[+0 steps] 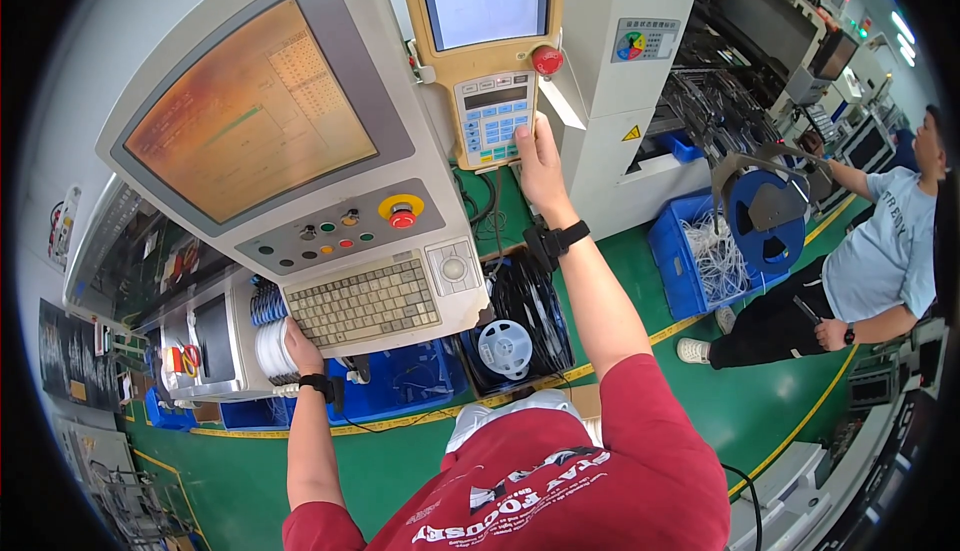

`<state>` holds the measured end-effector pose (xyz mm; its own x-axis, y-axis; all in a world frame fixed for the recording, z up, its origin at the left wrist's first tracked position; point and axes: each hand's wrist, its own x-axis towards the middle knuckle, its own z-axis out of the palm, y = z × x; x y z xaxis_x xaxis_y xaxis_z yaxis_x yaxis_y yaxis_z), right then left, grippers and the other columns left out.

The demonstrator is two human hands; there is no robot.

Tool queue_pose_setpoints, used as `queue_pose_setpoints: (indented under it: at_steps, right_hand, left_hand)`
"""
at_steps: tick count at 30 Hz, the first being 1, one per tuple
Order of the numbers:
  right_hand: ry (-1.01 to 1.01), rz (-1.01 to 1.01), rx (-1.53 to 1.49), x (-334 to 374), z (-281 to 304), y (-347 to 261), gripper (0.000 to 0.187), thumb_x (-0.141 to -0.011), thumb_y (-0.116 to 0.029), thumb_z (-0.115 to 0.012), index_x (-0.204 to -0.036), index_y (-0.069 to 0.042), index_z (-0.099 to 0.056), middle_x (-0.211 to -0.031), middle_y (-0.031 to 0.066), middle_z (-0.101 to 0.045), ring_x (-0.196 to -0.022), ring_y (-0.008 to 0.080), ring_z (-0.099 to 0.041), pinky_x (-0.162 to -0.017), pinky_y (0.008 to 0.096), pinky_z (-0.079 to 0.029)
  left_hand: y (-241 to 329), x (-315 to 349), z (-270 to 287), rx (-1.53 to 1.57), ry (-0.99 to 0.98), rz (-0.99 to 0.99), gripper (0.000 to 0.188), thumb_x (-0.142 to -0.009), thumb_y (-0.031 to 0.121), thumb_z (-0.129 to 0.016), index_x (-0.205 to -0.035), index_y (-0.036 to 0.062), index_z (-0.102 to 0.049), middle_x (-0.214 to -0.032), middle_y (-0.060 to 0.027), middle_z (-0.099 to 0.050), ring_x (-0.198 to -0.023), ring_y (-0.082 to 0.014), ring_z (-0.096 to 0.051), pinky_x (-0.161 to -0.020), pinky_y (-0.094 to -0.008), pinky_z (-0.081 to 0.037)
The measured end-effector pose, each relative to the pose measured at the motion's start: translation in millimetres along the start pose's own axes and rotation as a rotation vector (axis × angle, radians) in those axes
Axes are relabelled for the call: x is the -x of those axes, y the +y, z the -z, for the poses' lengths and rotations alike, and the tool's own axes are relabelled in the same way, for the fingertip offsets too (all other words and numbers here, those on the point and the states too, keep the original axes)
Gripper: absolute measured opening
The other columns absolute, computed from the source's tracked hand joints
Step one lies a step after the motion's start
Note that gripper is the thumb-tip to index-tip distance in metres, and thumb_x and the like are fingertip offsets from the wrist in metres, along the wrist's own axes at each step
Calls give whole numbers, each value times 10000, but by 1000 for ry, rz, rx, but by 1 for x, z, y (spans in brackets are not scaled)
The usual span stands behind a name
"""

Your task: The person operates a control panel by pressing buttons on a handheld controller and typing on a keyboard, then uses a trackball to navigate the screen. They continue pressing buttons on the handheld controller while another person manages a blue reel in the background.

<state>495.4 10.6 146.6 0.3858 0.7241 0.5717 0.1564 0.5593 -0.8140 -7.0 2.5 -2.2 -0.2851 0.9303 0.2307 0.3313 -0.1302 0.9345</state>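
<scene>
My right hand (543, 173) is at the lower right edge of a beige handheld control pendant (462, 61), with a lit screen, a keypad and a red stop button (547, 60). One digit lies on the keypad (497, 129); the others are partly hidden by the pendant's edge. Down at the left, my left hand (304, 351) is at the front left corner of a worn beige keyboard (362, 301), beside white reels (273, 351). Its fingers are mostly hidden. Above the keyboard sit a button panel (330, 236) and a large orange-tinted monitor (250, 111). A trackball (453, 268) adjoins the keys.
Below the console, a black bin (545, 301) contains reels, one of them pale (504, 349). Blue bins (400, 381) stand beside it. Rightward, a blue crate (680, 276) holds white strips. A person (880, 241) reaches toward a machine beside a large blue reel (765, 216).
</scene>
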Motion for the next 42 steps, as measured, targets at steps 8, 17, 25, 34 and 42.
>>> queue_pose_setpoints:
  at_steps: [8, 17, 25, 34, 42]
  right_hand:
    - [8, -8, -27, -1, -2, 1, 286, -1051, -234, -386, -1231, -33, -479, -1098, 37, -574, -1026, 99, -498, -933, 278, -405]
    - [1, 22, -42, -1, -2, 1, 338, -1042, -268, -422, -1267, -17, -454, -1108, 66, -566, -1028, 123, -503, -931, 294, -411]
    - [-1, 33, -53, 0, -2, 3, 343, -1031, -265, -456, -1270, -19, -437, -1113, 70, -569, -1040, 128, -510, -940, 300, -414]
    - [96, 14, -59, -2, -15, 5, 383, -885, -161, -701, -1162, -19, -478, -1039, 79, -630, -933, 128, -609, -797, 284, -502]
    - [128, 25, 16, -1, -18, -7, 329, -899, -197, -696, -1096, -16, -506, -981, 63, -635, -892, 106, -590, -790, 262, -489]
  left_hand:
    - [8, 2, -1, -24, 0, -22, 563, -1046, 400, -355, -1081, -109, -595, -1006, -150, -661, -885, -224, -584, -847, -314, -449]
    - [0, 0, 1, 13, 11, -27, 540, -1048, 379, -362, -1064, -108, -595, -976, -135, -658, -861, -213, -569, -835, -311, -445]
    - [0, 0, -2, 35, 21, -23, 531, -1049, 365, -365, -1049, -113, -595, -977, -134, -657, -871, -205, -565, -841, -307, -440]
    - [11, 3, -3, 22, 19, -57, 531, -1052, 365, -358, -1048, -109, -598, -980, -133, -663, -868, -201, -573, -838, -305, -445]
    - [6, 1, 0, 11, -9, -43, 531, -1052, 368, -356, -1028, -104, -598, -949, -126, -660, -833, -198, -565, -814, -311, -446]
